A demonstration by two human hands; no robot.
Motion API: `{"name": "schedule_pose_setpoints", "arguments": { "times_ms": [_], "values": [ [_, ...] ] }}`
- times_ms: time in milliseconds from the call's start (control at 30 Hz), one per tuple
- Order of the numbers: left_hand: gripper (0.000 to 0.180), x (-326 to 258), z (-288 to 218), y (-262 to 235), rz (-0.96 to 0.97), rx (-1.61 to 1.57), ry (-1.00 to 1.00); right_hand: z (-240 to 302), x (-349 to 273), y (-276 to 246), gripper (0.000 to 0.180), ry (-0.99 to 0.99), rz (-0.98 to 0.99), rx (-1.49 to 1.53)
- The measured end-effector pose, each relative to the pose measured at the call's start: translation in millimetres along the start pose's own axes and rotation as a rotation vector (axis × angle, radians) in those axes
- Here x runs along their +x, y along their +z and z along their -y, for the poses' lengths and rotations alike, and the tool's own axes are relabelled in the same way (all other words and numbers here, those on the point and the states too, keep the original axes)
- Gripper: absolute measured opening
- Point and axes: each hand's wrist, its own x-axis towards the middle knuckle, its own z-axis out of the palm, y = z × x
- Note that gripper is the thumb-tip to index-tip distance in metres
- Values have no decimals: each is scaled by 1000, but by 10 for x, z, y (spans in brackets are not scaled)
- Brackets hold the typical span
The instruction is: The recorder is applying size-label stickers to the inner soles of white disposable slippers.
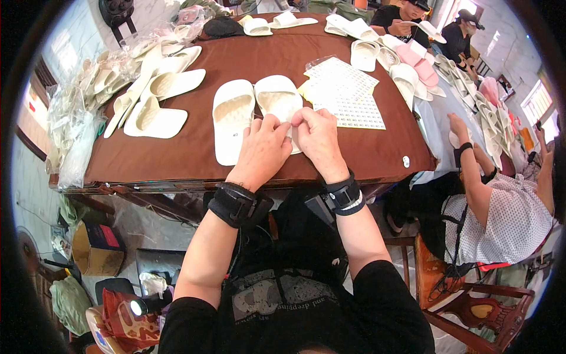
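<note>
Two cream slide slippers lie side by side on the brown-covered table in front of me. The left slipper has a small dark printed mark on its insole. Over the heel part of the right slipper, my left hand and my right hand come together with fingers bent and pinched. Whatever the fingertips hold is too small or hidden to make out. Just right of that pair, printed white label sheets overlap, with yellow edges showing beneath.
Loose cream slippers and plastic-bagged ones crowd the table's left side. More slippers, some pink, line the right edge. A co-worker in a spotted top sits close right, near a wooden chair; two people work farther back.
</note>
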Motion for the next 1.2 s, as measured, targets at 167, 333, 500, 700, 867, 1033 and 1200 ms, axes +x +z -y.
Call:
{"name": "schedule_pose_setpoints", "arguments": {
  "times_ms": [167,333,500,700,867,1033,1200],
  "values": [
    [26,-3,-1,-9,7,-1,-6,-33,18,-23,17,-4,41,-3],
    [28,-5,1,7,-8,-28,-8,-41,14,-34,17,84,30,72],
    [29,4,-9,-23,11,-9,-12,-34,36,-10,16,26,20,15],
    [30,-61,-61,-84,-22,-16,5,-4,11,10,14,36,-61,89],
    [31,-158,-103,-406,-157,-153,11,-117,-2,25,13,-5,-67,84],
    [21,-180,699,-781,-328,-112,-133,-119,6,19,12,24,-7,148],
    [16,-507,1300,-537,-366,-242,-389,-263,8,19,15,31,36,110]
  ]
}}
